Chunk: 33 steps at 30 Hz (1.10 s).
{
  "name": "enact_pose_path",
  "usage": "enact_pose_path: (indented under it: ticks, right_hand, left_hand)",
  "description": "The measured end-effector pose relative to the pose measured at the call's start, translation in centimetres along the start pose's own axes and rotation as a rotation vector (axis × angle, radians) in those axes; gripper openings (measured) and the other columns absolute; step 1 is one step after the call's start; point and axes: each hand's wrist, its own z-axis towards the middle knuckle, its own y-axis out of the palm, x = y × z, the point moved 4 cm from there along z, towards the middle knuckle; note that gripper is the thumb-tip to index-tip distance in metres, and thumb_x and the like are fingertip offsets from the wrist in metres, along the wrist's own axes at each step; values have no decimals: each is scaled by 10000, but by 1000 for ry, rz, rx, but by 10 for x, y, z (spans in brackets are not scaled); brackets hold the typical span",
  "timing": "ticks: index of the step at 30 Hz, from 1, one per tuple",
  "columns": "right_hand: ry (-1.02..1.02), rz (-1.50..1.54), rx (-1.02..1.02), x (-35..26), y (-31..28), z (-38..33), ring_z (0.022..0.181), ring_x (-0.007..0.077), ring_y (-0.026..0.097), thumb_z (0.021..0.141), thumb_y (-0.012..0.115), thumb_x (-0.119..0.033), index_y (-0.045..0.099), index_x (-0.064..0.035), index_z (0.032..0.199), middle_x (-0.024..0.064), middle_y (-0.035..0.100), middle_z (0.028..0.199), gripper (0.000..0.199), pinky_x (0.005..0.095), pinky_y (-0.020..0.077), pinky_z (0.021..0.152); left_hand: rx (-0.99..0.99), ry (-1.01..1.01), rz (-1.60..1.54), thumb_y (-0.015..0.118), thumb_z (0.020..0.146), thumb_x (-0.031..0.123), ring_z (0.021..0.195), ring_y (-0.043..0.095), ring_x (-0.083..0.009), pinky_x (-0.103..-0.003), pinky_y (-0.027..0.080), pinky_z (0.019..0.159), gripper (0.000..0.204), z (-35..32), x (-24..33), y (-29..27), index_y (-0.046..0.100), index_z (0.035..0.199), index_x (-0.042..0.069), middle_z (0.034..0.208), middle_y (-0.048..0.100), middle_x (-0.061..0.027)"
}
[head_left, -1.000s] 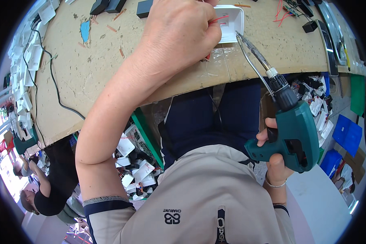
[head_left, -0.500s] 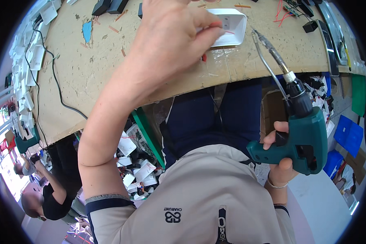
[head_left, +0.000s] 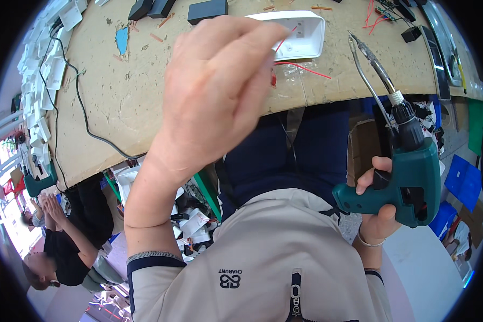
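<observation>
My left hand (head_left: 217, 88) is over the table, blurred by motion, with thumb and fingers pinched together. A thin red wire (head_left: 280, 46) runs at its fingertips and appears to be pinched there. A second red wire (head_left: 308, 70) lies below, along the near side of a white plastic housing (head_left: 317, 35); its other end is hidden behind the hand. The open housing shows small fittings inside. Off the table's front edge, my right hand (head_left: 379, 222) is closed round the handle of a green soldering gun (head_left: 421, 172). Its metal tip and thin feed tube point up toward the table.
Black boxes (head_left: 206, 11) sit at the table's far side. Black cables (head_left: 83, 115) and white housings (head_left: 51, 75) line the left. Circuit boards with red wires (head_left: 383, 13) lie far right. Below left is a pile of parts (head_left: 196, 222); another person (head_left: 70, 252) sits beyond.
My left hand has drawn back toward me from the housing, uncovering more red wire and a black box. The soldering gun in my right hand has shifted slightly right.
</observation>
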Motion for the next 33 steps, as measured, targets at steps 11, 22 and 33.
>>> enact_pose_path:
  ticks: [11,22,33]
  right_hand:
    - [-26,-2,8,0,-3,0,656,175,556,672,639,-466,377,29,1142,193,536,996,731,234,483,527]
    - [-22,55,-3,5,-6,3,671,172,555,689,633,-446,351,34,1156,203,527,1004,727,232,482,527]
    - [-18,45,-12,4,-5,4,675,175,572,688,643,-436,355,53,1153,214,531,979,733,233,495,523]
  left_hand:
    - [-81,-126,64,590,655,67,656,545,-264,-357,428,563,117,15,8,21,564,763,32,705,546,-97]
    - [-116,90,9,641,646,31,611,528,-177,-273,421,524,125,6,19,42,592,761,43,727,505,-43]
    - [24,-178,-8,612,692,16,554,531,-193,-255,419,485,92,-5,9,48,595,782,28,744,534,-61]
